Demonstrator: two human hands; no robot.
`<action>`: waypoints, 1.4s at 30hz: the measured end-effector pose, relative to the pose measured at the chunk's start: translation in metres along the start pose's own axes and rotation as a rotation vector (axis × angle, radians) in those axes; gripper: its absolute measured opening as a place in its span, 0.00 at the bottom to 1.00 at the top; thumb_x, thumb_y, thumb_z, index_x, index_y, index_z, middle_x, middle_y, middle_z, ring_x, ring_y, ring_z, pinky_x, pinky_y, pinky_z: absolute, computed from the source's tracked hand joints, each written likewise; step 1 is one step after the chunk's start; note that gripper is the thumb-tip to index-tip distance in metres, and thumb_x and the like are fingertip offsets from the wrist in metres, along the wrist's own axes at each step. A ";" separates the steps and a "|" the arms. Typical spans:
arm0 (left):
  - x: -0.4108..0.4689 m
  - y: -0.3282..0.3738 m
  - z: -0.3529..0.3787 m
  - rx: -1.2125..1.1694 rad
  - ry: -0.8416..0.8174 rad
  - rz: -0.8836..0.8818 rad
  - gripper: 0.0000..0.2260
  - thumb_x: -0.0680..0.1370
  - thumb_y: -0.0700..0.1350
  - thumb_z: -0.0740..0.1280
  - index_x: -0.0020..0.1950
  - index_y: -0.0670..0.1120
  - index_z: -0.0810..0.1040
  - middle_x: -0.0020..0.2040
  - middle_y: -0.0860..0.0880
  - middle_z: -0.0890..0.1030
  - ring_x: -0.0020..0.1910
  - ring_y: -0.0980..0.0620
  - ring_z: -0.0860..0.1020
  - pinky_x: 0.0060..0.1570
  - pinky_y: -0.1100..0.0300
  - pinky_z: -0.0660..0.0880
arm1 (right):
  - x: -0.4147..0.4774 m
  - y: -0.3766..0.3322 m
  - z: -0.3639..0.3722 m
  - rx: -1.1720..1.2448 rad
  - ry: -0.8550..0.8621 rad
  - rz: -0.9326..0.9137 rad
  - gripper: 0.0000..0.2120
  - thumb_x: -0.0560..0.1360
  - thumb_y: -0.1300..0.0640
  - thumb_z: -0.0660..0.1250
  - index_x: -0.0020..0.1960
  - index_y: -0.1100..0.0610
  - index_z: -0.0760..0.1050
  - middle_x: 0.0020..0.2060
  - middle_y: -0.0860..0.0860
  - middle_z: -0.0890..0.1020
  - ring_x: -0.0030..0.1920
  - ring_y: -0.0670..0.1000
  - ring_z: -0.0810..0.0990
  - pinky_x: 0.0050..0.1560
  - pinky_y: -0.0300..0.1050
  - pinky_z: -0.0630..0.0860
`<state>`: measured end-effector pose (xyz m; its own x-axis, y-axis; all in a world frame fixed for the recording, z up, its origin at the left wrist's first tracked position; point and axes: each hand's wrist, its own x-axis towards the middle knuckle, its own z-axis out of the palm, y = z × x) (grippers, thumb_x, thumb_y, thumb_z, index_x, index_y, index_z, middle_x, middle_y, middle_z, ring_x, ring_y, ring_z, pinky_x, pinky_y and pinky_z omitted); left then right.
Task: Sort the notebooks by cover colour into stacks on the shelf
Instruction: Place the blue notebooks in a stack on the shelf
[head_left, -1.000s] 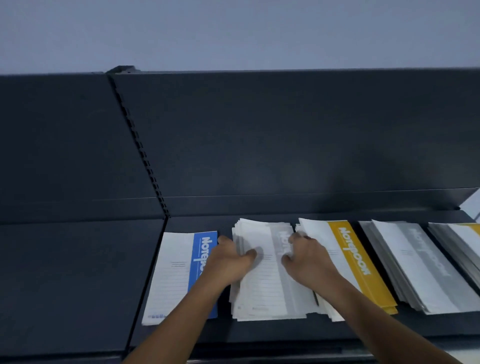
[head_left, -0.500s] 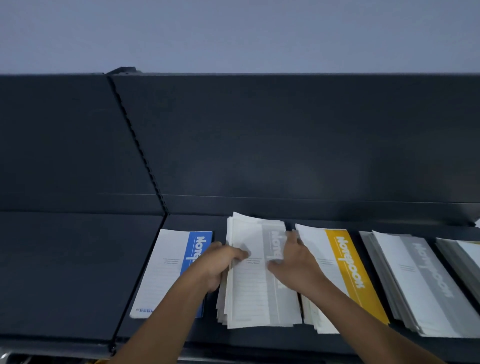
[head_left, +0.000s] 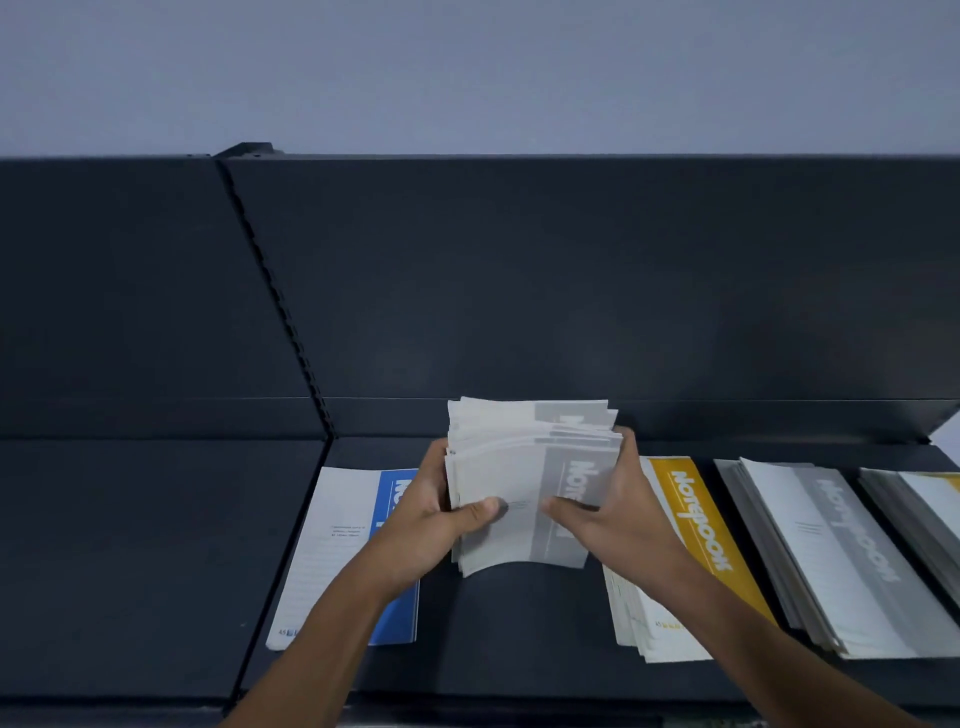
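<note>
My left hand (head_left: 428, 522) and right hand (head_left: 621, 512) clamp the bowed grey stack (head_left: 519, 467) towards the back edge of the shelf (head_left: 519, 629); its uneven covers could slip out.

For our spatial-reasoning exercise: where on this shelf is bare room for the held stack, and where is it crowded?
Bare shelf lies between the blue notebook and the yellow stack, below the held stack in the left hand and right hand. The left bay is bare too. Rightward, the grey stack crowds the yellow stack.

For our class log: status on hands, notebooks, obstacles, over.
Left hand, right hand grip grey notebook bundle, raised off shelf. Blue notebook left, yellow stack right. Nothing in the way.
</note>
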<state>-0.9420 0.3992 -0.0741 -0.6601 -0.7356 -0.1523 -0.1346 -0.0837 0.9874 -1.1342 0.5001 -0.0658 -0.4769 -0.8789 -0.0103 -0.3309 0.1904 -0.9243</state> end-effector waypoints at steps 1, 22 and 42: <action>-0.002 0.002 0.000 0.011 -0.018 0.010 0.28 0.73 0.46 0.75 0.69 0.59 0.68 0.62 0.57 0.81 0.64 0.53 0.78 0.65 0.50 0.75 | -0.002 0.003 0.000 0.014 0.003 0.006 0.36 0.68 0.60 0.79 0.67 0.46 0.60 0.53 0.37 0.77 0.54 0.35 0.77 0.48 0.31 0.76; -0.004 0.006 0.003 -0.021 -0.024 0.083 0.34 0.70 0.47 0.81 0.72 0.59 0.68 0.65 0.53 0.80 0.66 0.51 0.77 0.66 0.49 0.73 | -0.013 0.007 0.005 0.211 -0.075 0.084 0.31 0.66 0.57 0.82 0.64 0.45 0.73 0.55 0.42 0.84 0.58 0.45 0.82 0.60 0.52 0.80; -0.015 -0.007 -0.011 0.398 0.228 0.141 0.19 0.73 0.49 0.76 0.62 0.58 0.77 0.55 0.65 0.82 0.54 0.66 0.79 0.53 0.68 0.74 | -0.012 0.014 -0.002 -0.043 0.026 0.035 0.19 0.74 0.58 0.75 0.61 0.48 0.75 0.54 0.40 0.83 0.55 0.42 0.81 0.54 0.40 0.79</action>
<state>-0.9232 0.4037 -0.0783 -0.5191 -0.8538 0.0395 -0.3569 0.2585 0.8977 -1.1349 0.5144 -0.0779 -0.5098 -0.8597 -0.0314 -0.3483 0.2396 -0.9062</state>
